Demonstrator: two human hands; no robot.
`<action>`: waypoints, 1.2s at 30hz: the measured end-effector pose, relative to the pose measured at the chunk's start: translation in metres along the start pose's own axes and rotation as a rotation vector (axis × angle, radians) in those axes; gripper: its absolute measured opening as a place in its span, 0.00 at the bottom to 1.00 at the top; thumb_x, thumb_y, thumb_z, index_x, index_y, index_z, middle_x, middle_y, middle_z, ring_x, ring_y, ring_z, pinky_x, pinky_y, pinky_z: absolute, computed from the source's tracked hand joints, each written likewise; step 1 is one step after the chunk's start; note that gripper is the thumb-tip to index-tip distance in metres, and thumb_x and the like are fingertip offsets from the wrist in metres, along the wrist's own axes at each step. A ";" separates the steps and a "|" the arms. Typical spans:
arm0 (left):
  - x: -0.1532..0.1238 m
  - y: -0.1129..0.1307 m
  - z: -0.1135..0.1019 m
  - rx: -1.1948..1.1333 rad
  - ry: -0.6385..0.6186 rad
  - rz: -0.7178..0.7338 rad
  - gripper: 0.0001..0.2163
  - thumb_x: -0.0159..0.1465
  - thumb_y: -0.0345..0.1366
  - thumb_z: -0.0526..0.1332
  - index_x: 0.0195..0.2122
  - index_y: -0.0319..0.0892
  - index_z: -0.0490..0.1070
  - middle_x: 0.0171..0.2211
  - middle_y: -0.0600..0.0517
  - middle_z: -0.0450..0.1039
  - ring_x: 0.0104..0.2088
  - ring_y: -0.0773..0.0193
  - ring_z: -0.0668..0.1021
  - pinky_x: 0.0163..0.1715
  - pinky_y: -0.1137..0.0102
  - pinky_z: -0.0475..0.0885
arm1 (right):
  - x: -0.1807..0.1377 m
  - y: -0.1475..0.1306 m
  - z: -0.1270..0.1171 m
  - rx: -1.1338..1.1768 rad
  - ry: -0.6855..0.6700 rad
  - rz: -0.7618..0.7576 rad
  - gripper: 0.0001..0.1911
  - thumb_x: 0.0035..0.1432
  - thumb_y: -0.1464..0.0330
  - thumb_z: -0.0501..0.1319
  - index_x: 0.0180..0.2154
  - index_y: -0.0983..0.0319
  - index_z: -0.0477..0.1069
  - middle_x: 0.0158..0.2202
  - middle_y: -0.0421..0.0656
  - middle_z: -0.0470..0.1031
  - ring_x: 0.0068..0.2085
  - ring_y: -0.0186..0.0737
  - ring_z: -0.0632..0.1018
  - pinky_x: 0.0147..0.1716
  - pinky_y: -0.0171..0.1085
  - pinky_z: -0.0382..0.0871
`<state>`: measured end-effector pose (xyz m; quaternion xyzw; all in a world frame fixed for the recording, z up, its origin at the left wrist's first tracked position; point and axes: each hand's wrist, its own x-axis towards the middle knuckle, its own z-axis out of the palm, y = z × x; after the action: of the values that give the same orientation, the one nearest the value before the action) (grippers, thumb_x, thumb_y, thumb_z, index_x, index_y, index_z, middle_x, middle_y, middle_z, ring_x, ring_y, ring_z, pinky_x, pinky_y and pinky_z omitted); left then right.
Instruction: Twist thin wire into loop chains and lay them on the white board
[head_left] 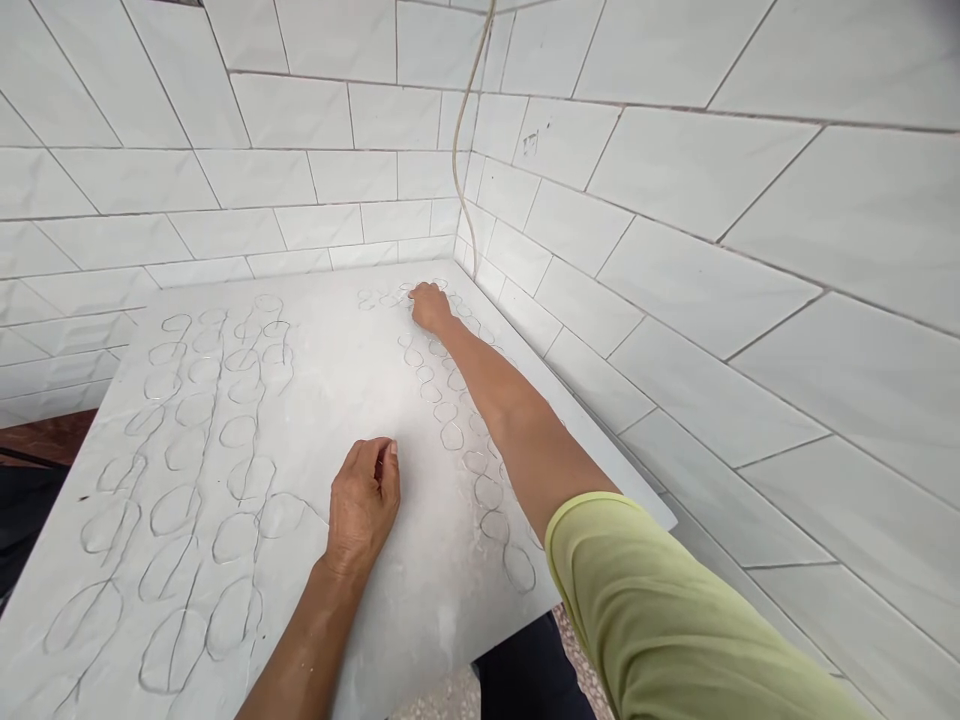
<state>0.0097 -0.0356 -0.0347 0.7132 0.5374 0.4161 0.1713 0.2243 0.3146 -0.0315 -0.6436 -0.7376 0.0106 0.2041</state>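
At the far end of the white tabletop (330,380), my right hand (431,306) reaches down with its fingers drawn together among small thin rings (390,298). Whatever its fingertips hold is hidden. My left hand (365,497) rests nearer to me over the middle of the tabletop, fingers curled and thumb against them; I cannot make out anything in it. A thin dark strand (306,503) runs from the left-hand rings toward that wrist. Rows of thin rings (489,491) lie partly under my right forearm.
Larger thin rings (175,510) with long dark strands (201,500) crossing them cover the left side of the tabletop. White tiled walls (675,250) meet behind it, and a pale cable (459,130) hangs in the corner. A dark object (30,510) stands past the left edge.
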 end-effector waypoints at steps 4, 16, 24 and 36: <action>0.000 -0.001 0.000 0.008 -0.010 -0.010 0.10 0.73 0.39 0.53 0.40 0.43 0.72 0.32 0.52 0.70 0.29 0.65 0.70 0.31 0.69 0.67 | -0.005 0.003 -0.002 -0.009 -0.062 -0.073 0.17 0.62 0.74 0.56 0.49 0.63 0.77 0.60 0.53 0.69 0.61 0.60 0.65 0.57 0.53 0.65; 0.000 0.000 -0.001 0.007 -0.012 -0.026 0.10 0.73 0.40 0.53 0.40 0.43 0.71 0.33 0.52 0.70 0.29 0.65 0.71 0.31 0.68 0.67 | -0.047 -0.007 -0.004 -0.004 -0.130 -0.300 0.26 0.58 0.79 0.55 0.56 0.61 0.74 0.63 0.48 0.69 0.65 0.52 0.65 0.65 0.49 0.58; 0.001 0.002 -0.001 0.003 -0.019 -0.031 0.11 0.73 0.40 0.53 0.39 0.44 0.71 0.33 0.51 0.71 0.29 0.65 0.71 0.31 0.68 0.68 | -0.042 0.008 -0.022 0.164 0.006 -0.048 0.26 0.62 0.77 0.51 0.61 0.64 0.67 0.63 0.52 0.68 0.63 0.49 0.69 0.62 0.47 0.65; -0.002 0.001 0.000 0.018 -0.046 -0.032 0.11 0.73 0.41 0.53 0.40 0.44 0.72 0.33 0.51 0.71 0.29 0.64 0.72 0.30 0.68 0.69 | 0.005 0.014 -0.011 -0.032 -0.210 -0.092 0.22 0.57 0.74 0.58 0.54 0.66 0.71 0.56 0.56 0.74 0.60 0.59 0.72 0.59 0.52 0.67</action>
<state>0.0100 -0.0373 -0.0347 0.7155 0.5484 0.3917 0.1840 0.2403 0.3190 -0.0241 -0.6076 -0.7837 0.0567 0.1160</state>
